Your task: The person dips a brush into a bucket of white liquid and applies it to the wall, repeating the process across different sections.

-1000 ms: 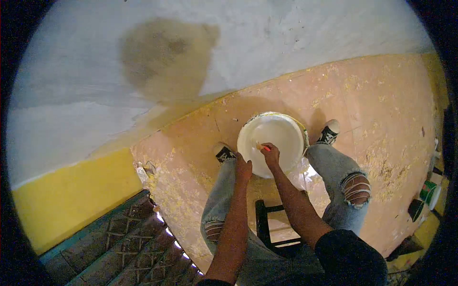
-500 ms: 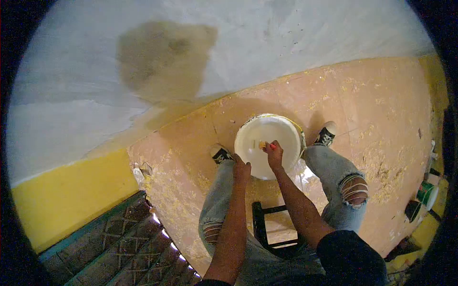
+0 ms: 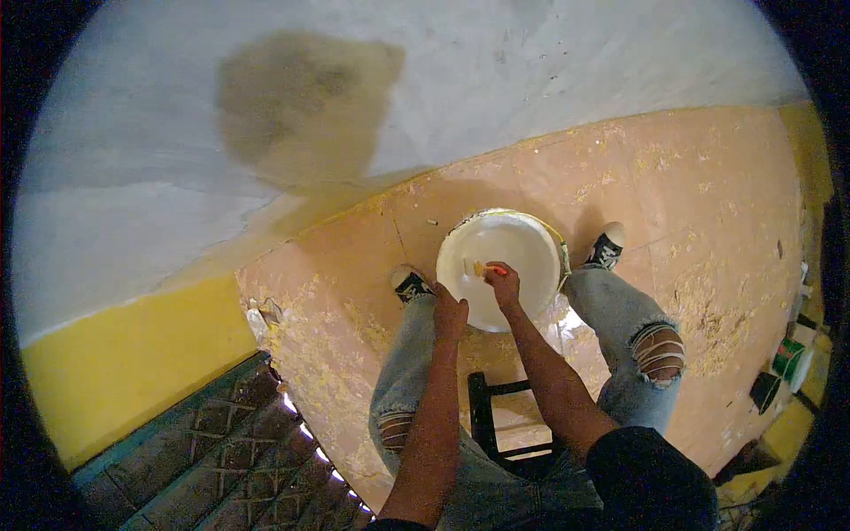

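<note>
A round white bucket (image 3: 458,232) of whitish paint stands on the floor between my feet. My right hand (image 3: 506,289) is closed around the orange handle of a paintbrush (image 3: 479,268), held over the bucket's opening. The bristles point left, close above the pale contents. At the near left side of the bucket, my left hand (image 3: 450,316) grips the rim, with its fingertips partly hidden.
A dark stool frame (image 3: 482,416) shows between my legs. Ahead rises a grey-white wall (image 3: 531,71) with a yellow lower band (image 3: 150,354). Paint-spattered flooring (image 3: 708,203) surrounds me. Dark slatted panels (image 3: 204,442) lie lower left, and a green container (image 3: 788,361) sits far right.
My right hand and the paintbrush have shifted slightly left inside the bucket's outline. The left hand stays at the rim.
</note>
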Motion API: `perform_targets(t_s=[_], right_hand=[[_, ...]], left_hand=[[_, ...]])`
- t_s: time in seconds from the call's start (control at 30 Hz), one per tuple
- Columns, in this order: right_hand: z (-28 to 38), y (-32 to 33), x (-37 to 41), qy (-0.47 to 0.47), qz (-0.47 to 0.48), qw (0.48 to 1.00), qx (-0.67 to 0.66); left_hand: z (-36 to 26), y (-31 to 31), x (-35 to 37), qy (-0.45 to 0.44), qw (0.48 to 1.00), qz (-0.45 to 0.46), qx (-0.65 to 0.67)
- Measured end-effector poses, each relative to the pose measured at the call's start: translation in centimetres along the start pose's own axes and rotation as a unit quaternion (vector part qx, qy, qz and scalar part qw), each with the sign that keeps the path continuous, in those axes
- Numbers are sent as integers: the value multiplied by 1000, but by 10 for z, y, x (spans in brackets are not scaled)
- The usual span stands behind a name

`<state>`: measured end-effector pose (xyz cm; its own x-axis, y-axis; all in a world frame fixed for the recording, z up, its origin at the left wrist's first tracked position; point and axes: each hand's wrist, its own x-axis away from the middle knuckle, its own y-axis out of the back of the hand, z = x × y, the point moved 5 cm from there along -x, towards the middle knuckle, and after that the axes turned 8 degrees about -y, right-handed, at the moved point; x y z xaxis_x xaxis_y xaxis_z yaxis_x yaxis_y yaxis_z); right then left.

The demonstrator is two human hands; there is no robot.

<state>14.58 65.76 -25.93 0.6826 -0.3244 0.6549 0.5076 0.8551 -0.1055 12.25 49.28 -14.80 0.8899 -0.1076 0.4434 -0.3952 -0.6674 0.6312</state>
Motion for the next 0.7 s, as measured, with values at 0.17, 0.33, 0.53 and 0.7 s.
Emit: perform_targets(t_s=[0.17,0.33,0.53,0.7], right_hand=[[0,7,1,9,3,998,-65],[-4,12,0,-6,3,992,-127],[-11,16,3,-9,-14,989,-150],[-16,10,-2,-27,-3,990,-141]], left_hand=[[-1,-2,-2,22,998,36,-56],[1,2,-4,-23,999,18,-33],[33,-22,-8,-68,994,-1,-91],[-6,-2,-3,54,993,104,-4]])
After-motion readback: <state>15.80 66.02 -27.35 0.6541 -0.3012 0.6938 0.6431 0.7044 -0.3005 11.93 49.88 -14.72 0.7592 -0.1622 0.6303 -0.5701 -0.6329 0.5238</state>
